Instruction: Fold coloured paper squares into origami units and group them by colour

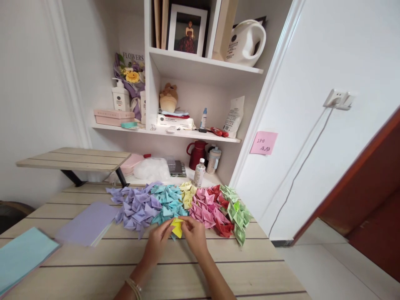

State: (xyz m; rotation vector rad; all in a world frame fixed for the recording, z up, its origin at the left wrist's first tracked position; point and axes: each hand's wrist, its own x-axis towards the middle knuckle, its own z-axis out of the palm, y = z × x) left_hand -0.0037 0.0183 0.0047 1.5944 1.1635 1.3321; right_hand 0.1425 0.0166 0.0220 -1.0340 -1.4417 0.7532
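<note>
The left hand (158, 239) pinches one side of a small yellow folded paper (177, 229), and the right hand (195, 236) pinches the other side. The paper is right between both hands, over the worktop (103, 277). Blue folded papers (168, 199) lie just past it.

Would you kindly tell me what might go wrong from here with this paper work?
The yellow paper, held by the left hand and right hand, might tear if pulled. The blue pieces lie right by both hands, so a knuckle could scatter them. The bottle stands close to the yellow pieces and, if nudged, might topple onto them.
</note>
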